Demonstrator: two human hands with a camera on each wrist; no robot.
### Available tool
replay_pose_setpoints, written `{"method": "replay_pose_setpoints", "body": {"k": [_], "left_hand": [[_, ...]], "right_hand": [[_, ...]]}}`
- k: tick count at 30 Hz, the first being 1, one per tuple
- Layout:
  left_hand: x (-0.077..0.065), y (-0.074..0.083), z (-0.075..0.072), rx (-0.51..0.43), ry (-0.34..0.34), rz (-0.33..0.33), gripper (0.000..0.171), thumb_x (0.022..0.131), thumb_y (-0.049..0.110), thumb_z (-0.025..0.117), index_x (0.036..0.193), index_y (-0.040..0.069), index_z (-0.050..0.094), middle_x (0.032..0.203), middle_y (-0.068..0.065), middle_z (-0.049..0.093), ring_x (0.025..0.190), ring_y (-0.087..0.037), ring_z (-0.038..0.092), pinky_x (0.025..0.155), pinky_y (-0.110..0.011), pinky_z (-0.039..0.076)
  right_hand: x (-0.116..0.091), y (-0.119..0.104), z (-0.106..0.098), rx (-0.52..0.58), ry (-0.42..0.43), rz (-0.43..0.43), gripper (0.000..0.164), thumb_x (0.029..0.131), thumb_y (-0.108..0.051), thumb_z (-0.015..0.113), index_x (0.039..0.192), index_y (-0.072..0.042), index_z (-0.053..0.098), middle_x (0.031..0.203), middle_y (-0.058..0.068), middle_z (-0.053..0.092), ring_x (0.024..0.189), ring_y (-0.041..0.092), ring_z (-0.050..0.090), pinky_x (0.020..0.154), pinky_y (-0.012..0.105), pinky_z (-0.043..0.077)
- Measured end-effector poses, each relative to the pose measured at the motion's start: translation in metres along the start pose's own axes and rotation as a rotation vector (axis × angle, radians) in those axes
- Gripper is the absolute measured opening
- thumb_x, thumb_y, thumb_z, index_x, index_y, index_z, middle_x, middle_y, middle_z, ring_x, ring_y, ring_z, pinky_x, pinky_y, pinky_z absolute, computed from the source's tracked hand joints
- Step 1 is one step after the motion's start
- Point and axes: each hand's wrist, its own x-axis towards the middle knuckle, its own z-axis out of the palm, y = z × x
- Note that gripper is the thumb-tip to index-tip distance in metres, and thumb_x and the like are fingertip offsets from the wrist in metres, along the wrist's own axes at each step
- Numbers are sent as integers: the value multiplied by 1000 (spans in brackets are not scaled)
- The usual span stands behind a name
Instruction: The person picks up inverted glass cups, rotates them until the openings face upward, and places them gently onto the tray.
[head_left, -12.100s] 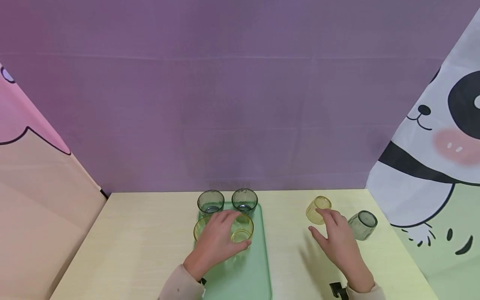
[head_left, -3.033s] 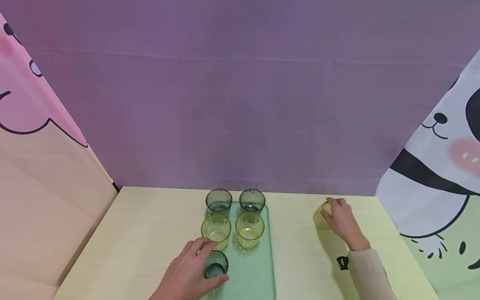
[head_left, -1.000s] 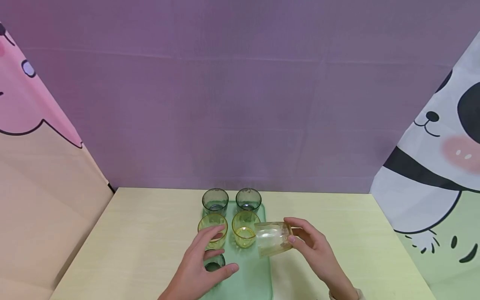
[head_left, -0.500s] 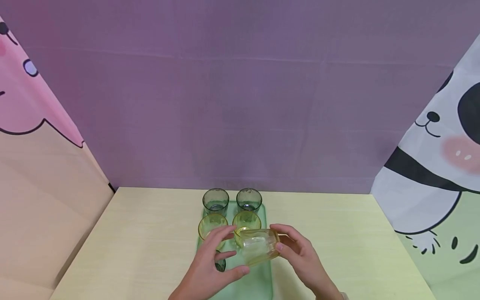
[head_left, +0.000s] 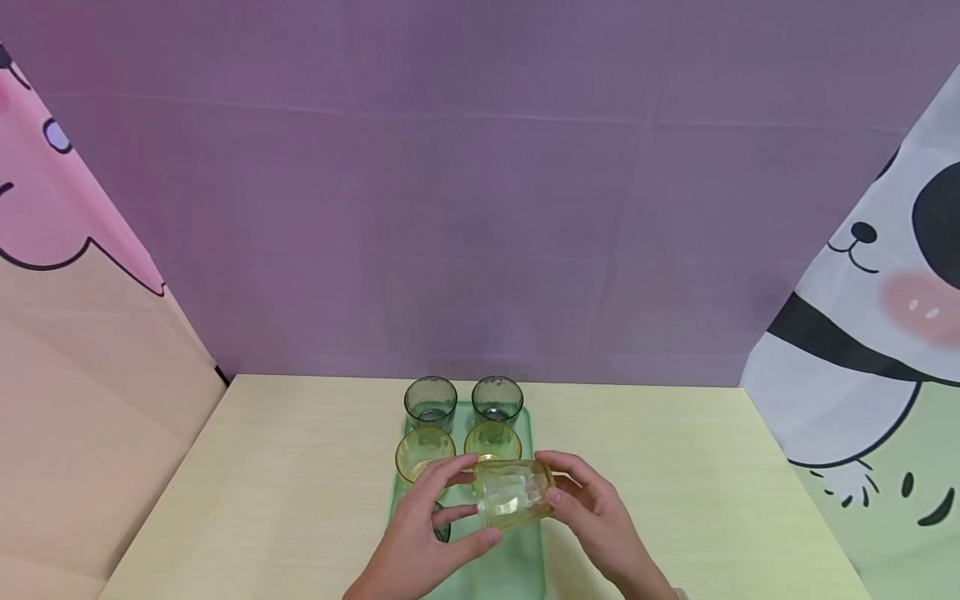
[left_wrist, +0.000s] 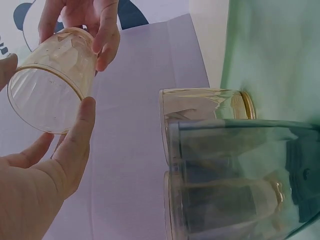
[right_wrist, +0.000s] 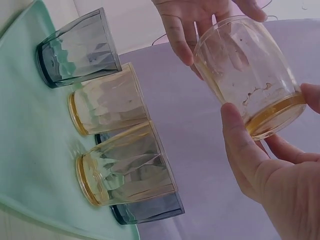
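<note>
A yellow-tinted drinking glass (head_left: pixel 517 496) is held sideways above the green tray (head_left: pixel 517 575), its mouth toward the left. My right hand (head_left: pixel 603 525) grips it round the base, thumb and fingers on opposite sides. At the mouth end, my left hand (head_left: pixel 420 529) holds the rim between thumb and fingers, which the left wrist view shows from inside the glass (left_wrist: pixel 55 85). Behind my left fingers, partly hidden, a grey glass (head_left: pixel 442 531) stands upright on the tray.
Two grey glasses (head_left: pixel 497 400) stand upright at the tray's far end. Two yellow glasses (head_left: pixel 492 437) form a row in front of them, close to my fingertips. The pale wooden table (head_left: pixel 675 467) extends to both sides, with a purple cloth (head_left: pixel 480 208) behind.
The two upturned glasses at the right have left the table; a grey one joined the tray. My right hand brought the yellow glass leftward, and my left hand moved onto its rim.
</note>
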Motion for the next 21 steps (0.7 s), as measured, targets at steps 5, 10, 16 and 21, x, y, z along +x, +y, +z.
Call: {"method": "replay_pose_setpoints", "body": {"k": [5, 10, 16, 21], "left_hand": [[0, 0, -1, 20, 3, 4, 70, 80, 28, 87, 141, 26, 52, 135, -1, 48, 123, -25, 51, 90, -37, 56], [1, 1, -3, 67, 0, 11, 67, 79, 32, 87, 138, 30, 54, 131, -1, 50, 119, -26, 52, 87, -37, 57], [2, 1, -6, 164, 5, 20, 66, 77, 36, 89, 134, 36, 57, 127, 0, 53, 111, -22, 55, 82, -35, 58], [4, -2, -7, 240, 4, 43, 65, 76, 39, 89, 133, 37, 58, 124, 3, 55, 105, -18, 56, 79, -33, 58]], "right_hand": [[0, 0, 0, -36, 9, 23, 39, 102, 8, 46, 141, 8, 45, 133, 20, 55, 115, 24, 61, 91, 43, 55], [0, -2, -1, -146, 60, 59, 37, 102, 3, 51, 139, 4, 50, 133, 19, 56, 117, 24, 61, 89, 40, 56], [0, -4, -5, -223, 78, 62, 37, 101, 2, 53, 138, 5, 50, 134, 18, 55, 119, 30, 59, 91, 39, 55], [1, -5, -8, -302, 92, 32, 38, 100, 2, 57, 137, 1, 52, 133, 18, 54, 118, 35, 58, 91, 39, 55]]}}
